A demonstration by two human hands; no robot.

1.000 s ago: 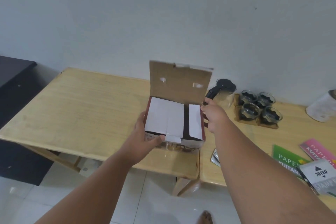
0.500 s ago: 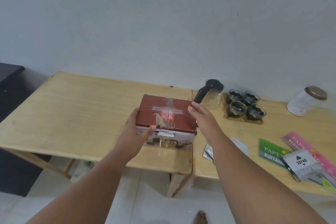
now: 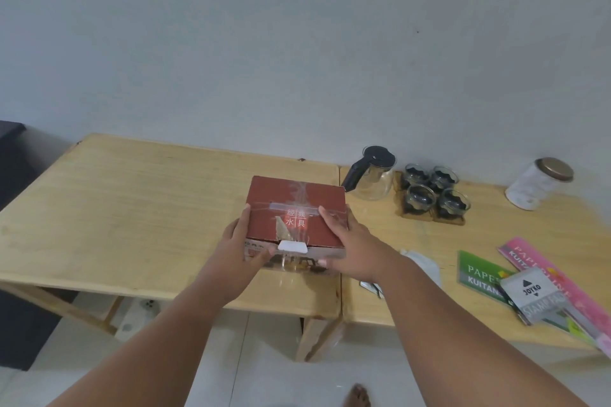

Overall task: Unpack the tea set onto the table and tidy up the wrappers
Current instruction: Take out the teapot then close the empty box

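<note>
A dark red tea-set box (image 3: 296,205) with a closed lid and a white handle tab stands near the front edge of the left wooden table (image 3: 132,208). My left hand (image 3: 243,243) grips its left front corner, thumb on the front face. My right hand (image 3: 347,239) lies over the lid's right front corner, fingers on top and thumb at the front. A glass teapot (image 3: 372,175) with a black lid and handle stands on the right table (image 3: 496,241). Beside it, several glass cups (image 3: 433,190) sit on a wooden tray.
A white jar with a gold lid (image 3: 540,183) stands at the back right. Green, pink and grey paper packs (image 3: 529,284) lie at the right front. A crumpled wrapper (image 3: 420,266) lies behind my right forearm. A dark cabinet (image 3: 13,208) is at the left.
The box's lid went from standing open to closed. My right hand moved from the lid's right edge onto the closed lid; my left hand stayed at the box's left front corner.
</note>
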